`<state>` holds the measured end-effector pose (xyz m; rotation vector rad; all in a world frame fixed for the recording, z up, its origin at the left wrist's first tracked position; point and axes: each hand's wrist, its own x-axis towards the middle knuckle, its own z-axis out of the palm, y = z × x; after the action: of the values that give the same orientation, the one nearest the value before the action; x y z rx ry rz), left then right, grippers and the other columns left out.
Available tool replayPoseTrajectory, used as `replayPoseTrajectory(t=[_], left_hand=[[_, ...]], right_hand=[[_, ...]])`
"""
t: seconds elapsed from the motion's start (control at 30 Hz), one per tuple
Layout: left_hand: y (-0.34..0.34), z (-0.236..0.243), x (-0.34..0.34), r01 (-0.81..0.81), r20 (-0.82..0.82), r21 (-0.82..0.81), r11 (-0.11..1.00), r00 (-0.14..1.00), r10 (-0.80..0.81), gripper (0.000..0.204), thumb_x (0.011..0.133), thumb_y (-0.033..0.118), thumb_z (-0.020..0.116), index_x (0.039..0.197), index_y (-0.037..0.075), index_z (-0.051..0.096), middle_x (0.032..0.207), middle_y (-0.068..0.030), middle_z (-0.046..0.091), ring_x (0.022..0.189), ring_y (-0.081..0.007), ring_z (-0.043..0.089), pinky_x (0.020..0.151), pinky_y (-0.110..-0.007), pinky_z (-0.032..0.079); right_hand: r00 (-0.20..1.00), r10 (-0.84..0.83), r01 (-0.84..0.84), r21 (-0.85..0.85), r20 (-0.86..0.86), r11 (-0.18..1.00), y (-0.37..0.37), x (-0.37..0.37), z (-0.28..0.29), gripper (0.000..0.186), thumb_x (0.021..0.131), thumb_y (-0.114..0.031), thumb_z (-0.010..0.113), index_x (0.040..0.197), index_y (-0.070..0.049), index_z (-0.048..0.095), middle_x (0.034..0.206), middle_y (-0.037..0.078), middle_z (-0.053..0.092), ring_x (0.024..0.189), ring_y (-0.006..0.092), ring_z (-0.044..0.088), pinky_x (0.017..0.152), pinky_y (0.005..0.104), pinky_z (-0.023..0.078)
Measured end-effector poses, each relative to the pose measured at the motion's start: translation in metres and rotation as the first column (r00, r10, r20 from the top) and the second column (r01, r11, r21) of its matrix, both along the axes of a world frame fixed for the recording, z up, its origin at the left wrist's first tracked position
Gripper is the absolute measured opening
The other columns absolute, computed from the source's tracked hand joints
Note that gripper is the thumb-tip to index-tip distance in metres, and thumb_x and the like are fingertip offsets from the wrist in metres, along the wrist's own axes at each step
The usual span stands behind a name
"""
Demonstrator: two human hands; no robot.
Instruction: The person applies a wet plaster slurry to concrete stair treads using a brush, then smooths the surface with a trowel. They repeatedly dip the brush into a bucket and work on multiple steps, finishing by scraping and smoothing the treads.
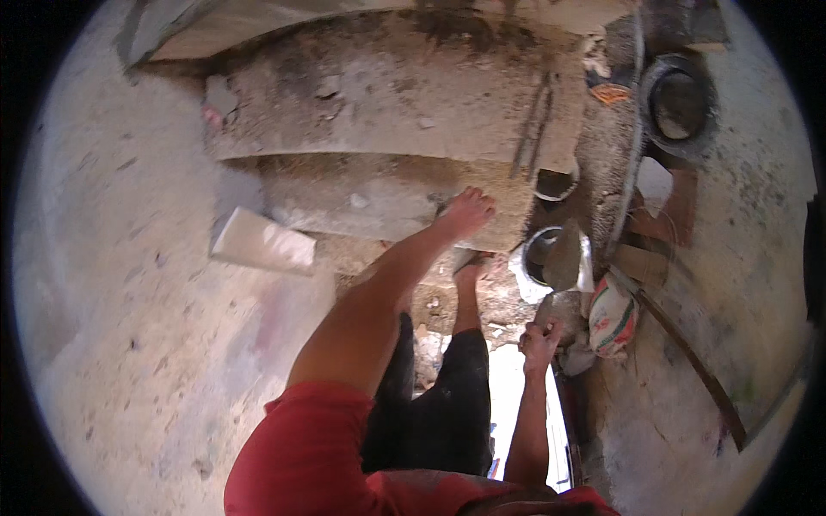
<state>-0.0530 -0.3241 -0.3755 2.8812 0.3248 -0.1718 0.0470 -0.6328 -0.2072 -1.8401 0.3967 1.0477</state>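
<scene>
My downward fisheye head view, above and behind the left hand and right hand, probably fairly near.

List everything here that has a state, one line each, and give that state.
Left hand: fingers bent, over the lower step; contact unclear
Right hand: fingers curled; grip unclear
Lower step: rough, dusty
White bucket: open-topped, partly hidden by a flat grey piece
Black tub: open-topped
Sack: bulging; whether sealed, unclear
Pale block: lying left of the lower step
</scene>
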Motion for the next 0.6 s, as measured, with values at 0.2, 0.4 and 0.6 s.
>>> replayPoseTrajectory(t=[0.2,0.4,0.6], left_hand=[[-0.024,0.044,0.023,-0.737,-0.351,-0.212,0.642,0.67,0.654,0.026,0.097,0.029,0.064,0.102,0.005,0.071,0.108,-0.0152,0.071,0.1,-0.0343,0.071,0.082,-0.048,0.057],[-0.024,0.1,0.087,-0.187,-0.541,-0.839,-0.511,0.387,0.747,0.044,0.103,0.047,0.061,0.124,0.007,0.062,0.107,-0.0156,0.069,0.098,-0.0323,0.071,0.082,-0.048,0.059],[0.015,0.126,0.151,0.082,-0.916,-0.36,-0.929,0.159,0.369,0.06,0.103,0.061,0.055,0.112,0.002,0.057,0.101,-0.019,0.066,0.096,-0.0303,0.068,0.089,-0.055,0.061]], right_hand=[[0.999,0.025,-0.027,-0.087,-0.027,0.996,0.0,-0.009,0.007,0.041,0.084,0.0,0.062,0.114,-0.016,0.04,0.077,0.005,0.052,0.045,0.0136,0.048,0.036,0.0306,0.039],[0.992,-0.069,0.061,-0.079,-0.101,0.995,-0.014,-0.011,0.003,0.04,0.086,-0.001,0.065,0.114,-0.015,0.041,0.074,0.004,0.052,0.047,0.0123,0.048,0.037,0.0291,0.037],[0.994,-0.056,0.052,-0.044,-0.097,0.998,-0.026,-0.008,0.001,0.037,0.087,-0.001,0.066,0.109,-0.016,0.04,0.071,0.004,0.053,0.046,0.013,0.05,0.037,0.0293,0.037]])
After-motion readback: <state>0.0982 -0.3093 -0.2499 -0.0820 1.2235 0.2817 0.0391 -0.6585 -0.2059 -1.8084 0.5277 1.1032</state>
